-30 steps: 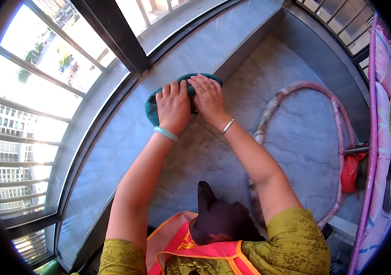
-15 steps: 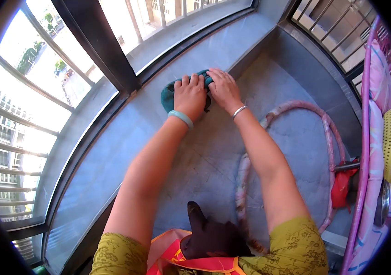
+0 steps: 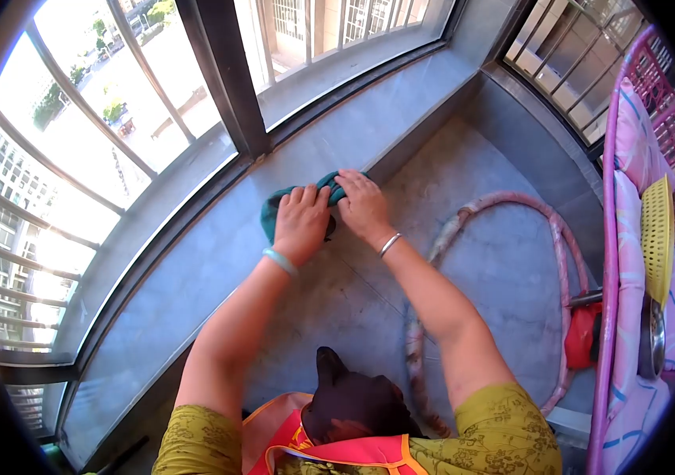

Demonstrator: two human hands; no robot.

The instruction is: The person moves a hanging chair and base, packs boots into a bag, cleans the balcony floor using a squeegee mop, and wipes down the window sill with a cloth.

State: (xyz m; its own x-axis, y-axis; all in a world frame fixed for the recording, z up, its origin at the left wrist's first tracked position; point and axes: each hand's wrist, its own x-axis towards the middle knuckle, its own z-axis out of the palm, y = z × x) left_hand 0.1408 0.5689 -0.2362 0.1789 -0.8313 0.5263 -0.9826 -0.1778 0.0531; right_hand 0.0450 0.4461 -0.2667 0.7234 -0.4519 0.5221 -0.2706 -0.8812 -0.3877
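A dark green cloth lies bunched on the grey stone window ledge, at its inner edge. My left hand, with a pale green bangle at the wrist, has its fingers curled over the middle of the cloth. Close beside it, my right hand, wearing a silver bangle, grips the cloth's right end. A small dark piece shows beneath, between the two hands; I cannot make out what it is.
A wrapped hoop lies on the floor at right. Beyond it stand a pink wicker frame with cushions, a yellow basket and a red item. A dark window post rises behind the ledge.
The view has shifted, so the window and hoop sit differently in the frame. Both hands stay on the cloth, after small shifts along the ledge.
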